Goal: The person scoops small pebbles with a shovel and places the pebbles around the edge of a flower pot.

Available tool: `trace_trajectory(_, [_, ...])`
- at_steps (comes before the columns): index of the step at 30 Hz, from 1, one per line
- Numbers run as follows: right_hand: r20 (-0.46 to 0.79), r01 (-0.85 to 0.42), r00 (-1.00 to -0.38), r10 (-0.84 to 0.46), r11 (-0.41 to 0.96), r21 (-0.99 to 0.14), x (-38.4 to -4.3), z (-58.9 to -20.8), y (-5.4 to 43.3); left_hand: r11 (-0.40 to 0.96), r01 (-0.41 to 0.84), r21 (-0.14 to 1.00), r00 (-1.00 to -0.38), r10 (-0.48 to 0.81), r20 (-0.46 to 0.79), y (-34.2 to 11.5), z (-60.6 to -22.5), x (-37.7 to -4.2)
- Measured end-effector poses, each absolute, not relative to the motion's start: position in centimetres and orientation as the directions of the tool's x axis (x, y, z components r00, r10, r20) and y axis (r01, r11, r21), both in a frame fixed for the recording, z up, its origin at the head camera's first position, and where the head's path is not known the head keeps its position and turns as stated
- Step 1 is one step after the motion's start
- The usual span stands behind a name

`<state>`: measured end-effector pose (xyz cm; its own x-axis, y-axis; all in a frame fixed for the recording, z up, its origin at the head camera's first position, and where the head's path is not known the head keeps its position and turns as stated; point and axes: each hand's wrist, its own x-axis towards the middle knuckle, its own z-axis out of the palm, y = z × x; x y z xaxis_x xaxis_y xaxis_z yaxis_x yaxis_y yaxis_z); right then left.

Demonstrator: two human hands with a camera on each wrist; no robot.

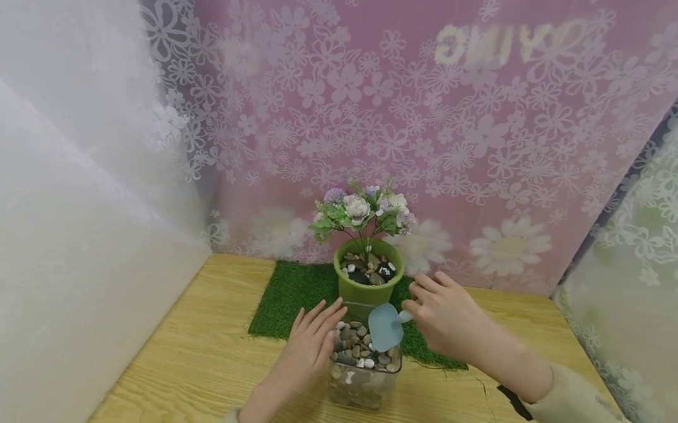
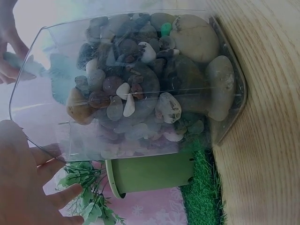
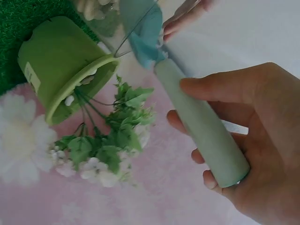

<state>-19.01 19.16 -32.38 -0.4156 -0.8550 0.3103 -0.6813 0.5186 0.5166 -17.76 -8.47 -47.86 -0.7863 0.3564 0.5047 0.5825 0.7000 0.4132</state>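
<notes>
My right hand (image 1: 448, 317) grips a small garden trowel by its pale green handle (image 3: 201, 122), thumb on one side and fingers curled round the other. The trowel's blue blade (image 1: 385, 328) is over the pebbles at the mouth of a clear plastic container (image 1: 363, 389). Many mixed pebbles (image 2: 126, 89) fill the container's lower part, brown, grey and white. On the container's left side, my left hand (image 1: 308, 346) rests at the rim with its fingers spread and fairly straight. Whether the blade touches the pebbles I cannot tell.
Just behind the container stands a green flowerpot (image 1: 366, 293) with artificial flowers (image 1: 364, 209) and stones inside. The pot is on a green turf mat (image 1: 301, 298) over the wooden table (image 1: 196, 357). A pink floral curtain (image 1: 349, 111) hangs at the back.
</notes>
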Motion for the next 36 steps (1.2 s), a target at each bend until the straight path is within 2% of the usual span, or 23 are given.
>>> trace_trajectory(7, [0.189, -0.605, -0.492, -0.850, 0.490, 0.628, -17.8, -31.7, 16.1, 0.710, 0.572, 0.409, -0.793, 0.354, 0.495, -8.4, -48.0, -17.7])
trace_trajectory(10, [0.148, -0.617, -0.489, -0.859, 0.461, 0.638, -18.0, -31.9, 15.3, 0.704, 0.576, 0.416, -0.792, 0.356, 0.496, -8.4, -48.0, -17.7])
trace_trajectory(13, [0.155, -0.658, -0.458, -0.875, 0.451, 0.603, -18.5, -32.3, 15.5, 0.696, 0.583, 0.420, -0.788, 0.356, 0.503, -8.4, -48.0, -17.8])
trace_trajectory(19, [0.318, -0.751, -0.423, -0.848, 0.525, 0.401, -20.4, -33.8, 18.4, 0.703, 0.585, 0.405, -0.780, 0.351, 0.517, -8.3, -47.8, -17.8])
trace_trajectory(22, [0.376, -0.782, -0.378, -0.846, 0.510, 0.359, -20.9, -34.7, 19.7, 0.697, 0.585, 0.414, -0.782, 0.352, 0.514, -8.3, -47.8, -17.8])
trace_trajectory(26, [0.427, -0.791, -0.291, -0.856, 0.467, 0.396, -21.1, -35.8, 20.6, 0.696, 0.581, 0.422, -0.787, 0.348, 0.509, -8.3, -47.9, -17.7])
trace_trajectory(29, [0.437, -0.776, -0.276, -0.856, 0.467, 0.424, -20.8, -36.2, 20.7, 0.700, 0.576, 0.423, -0.790, 0.342, 0.509, -8.3, -47.9, -17.8])
trace_trajectory(32, [0.399, -0.743, -0.298, -0.867, 0.473, 0.473, -20.0, -35.9, 20.2, 0.699, 0.573, 0.428, -0.794, 0.343, 0.502, -8.4, -48.0, -17.8])
trace_trajectory(36, [0.307, -0.682, -0.363, -0.880, 0.475, 0.556, -18.9, -35.0, 18.9, 0.698, 0.577, 0.424, -0.791, 0.351, 0.500, -8.4, -47.9, -17.8])
